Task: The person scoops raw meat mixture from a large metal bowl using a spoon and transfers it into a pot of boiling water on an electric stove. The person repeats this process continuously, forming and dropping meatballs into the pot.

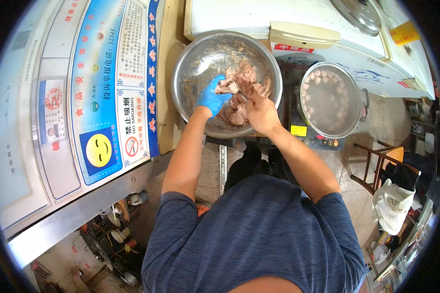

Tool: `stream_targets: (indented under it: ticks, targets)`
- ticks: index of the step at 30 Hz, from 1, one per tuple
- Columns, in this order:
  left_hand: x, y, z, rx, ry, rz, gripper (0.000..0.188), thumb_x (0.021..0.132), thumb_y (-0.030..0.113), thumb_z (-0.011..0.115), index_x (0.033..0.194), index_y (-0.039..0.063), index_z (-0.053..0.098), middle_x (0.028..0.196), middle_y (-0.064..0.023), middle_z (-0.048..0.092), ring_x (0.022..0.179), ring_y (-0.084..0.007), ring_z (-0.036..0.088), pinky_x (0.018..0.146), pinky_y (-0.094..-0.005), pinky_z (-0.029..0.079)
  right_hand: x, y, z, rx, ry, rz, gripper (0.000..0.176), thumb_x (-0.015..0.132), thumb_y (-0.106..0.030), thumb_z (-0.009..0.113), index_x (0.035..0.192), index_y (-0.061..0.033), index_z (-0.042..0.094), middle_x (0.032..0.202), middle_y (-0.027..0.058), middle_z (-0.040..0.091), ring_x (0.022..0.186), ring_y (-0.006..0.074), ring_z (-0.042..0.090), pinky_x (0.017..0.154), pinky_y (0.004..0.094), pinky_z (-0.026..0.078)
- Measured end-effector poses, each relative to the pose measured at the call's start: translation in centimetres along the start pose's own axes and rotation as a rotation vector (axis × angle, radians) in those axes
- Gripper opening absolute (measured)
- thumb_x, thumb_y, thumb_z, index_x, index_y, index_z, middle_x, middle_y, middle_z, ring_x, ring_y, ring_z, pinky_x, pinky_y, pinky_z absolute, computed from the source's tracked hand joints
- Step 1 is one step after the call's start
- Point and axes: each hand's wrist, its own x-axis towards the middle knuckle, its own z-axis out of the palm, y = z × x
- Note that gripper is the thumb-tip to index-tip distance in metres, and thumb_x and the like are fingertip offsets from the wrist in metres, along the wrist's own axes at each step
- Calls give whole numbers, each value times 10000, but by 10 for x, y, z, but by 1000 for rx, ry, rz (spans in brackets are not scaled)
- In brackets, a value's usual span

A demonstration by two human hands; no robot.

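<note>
A wide stainless steel bowl (190, 58) holds a mass of raw minced meat (246, 75), with smears of it along the inner wall. In a blue disposable glove, my left hand (213, 96) is at the meat's left side, with some of it between thumb and fingers. My right hand (262, 111), ungloved, is closed on a thin metal utensil (243, 96), seemingly a spoon; its end is hidden by the meat. To the right, a metal pot (303, 110) of cloudy liquid contains many meatballs (320, 76), most of them along its left and upper sides.
The pot stands on a black induction cooker (311, 142) with a lit display. A white chest freezer (234, 18) lies behind, with a metal lid (362, 14) on top. Printed boards (132, 91) line the left. A wooden chair (373, 164) stands at the right.
</note>
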Motion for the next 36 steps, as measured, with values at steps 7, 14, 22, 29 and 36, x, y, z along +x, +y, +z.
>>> stream_targets:
  ticks: [7,14,22,29,36]
  targets:
    - [-23,92,51,-87,-12,216,499,774,29,669,1235,51,481,1152,-69,575,1051,-166,552,911,-294,437,-50,26,-73,258,145,-13,230,876,-117,494,964,54,621,592,75,570,535,118,536,516,280,438]
    - [7,132,231,-133,-282,201,307,778,5,570,1078,69,563,1007,-65,615,931,-175,592,813,-293,470,-114,132,-157,265,359,360,252,857,-148,513,968,40,640,697,173,641,631,228,635,629,338,491]
    - [71,107,362,-953,-687,-683,354,921,465,357,876,169,548,759,-30,572,684,-217,553,518,-366,444,-101,247,-158,-14,450,553,274,803,-196,485,862,6,660,853,251,626,870,403,606,792,440,476]
    - [74,102,335,-567,-648,-651,303,897,387,412,731,154,508,606,-46,520,498,-198,465,423,-331,332,-85,225,-178,-282,328,627,269,817,-190,477,809,-6,672,892,211,652,893,366,624,796,413,496]
    - [63,113,308,-627,-505,-468,70,868,140,517,801,124,526,650,-46,543,544,-176,514,458,-299,398,-107,203,-183,-316,395,606,276,853,-196,456,934,-6,640,858,235,643,855,377,624,793,455,472]
